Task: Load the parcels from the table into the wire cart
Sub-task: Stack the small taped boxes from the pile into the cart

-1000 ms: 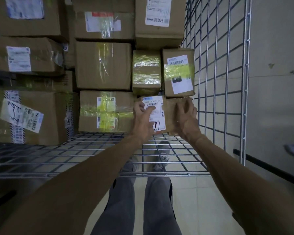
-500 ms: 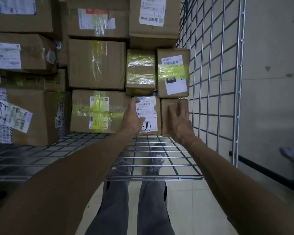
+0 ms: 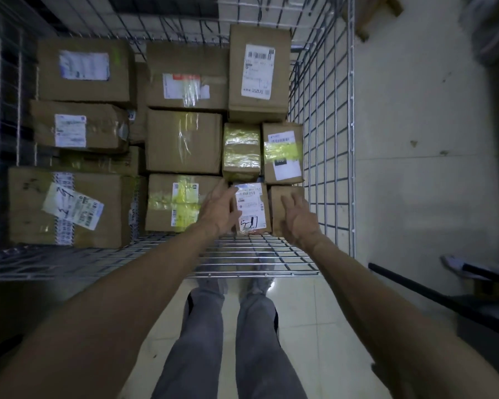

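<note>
A small cardboard parcel with a white label (image 3: 251,209) stands on the wire cart's floor (image 3: 242,256), under a yellow-taped parcel (image 3: 241,152). A plain brown parcel (image 3: 286,194) sits just right of it, against the cart's right wire wall (image 3: 324,139). My left hand (image 3: 219,210) is at the labelled parcel's left edge, fingers loose and touching it. My right hand (image 3: 298,221) hovers in front of the plain parcel with its fingers spread, holding nothing.
Stacked cardboard parcels fill the back and left of the cart, among them a large box (image 3: 64,207) at the left and a tall one (image 3: 258,72) on top. Bare wire shelf lies in front of the stack. Someone's shoe (image 3: 451,264) is on the tiled floor at right.
Both hands have loosened from the small parcels, which now stand in the gap at the right. My right hand has drawn back slightly. The view has widened upward.
</note>
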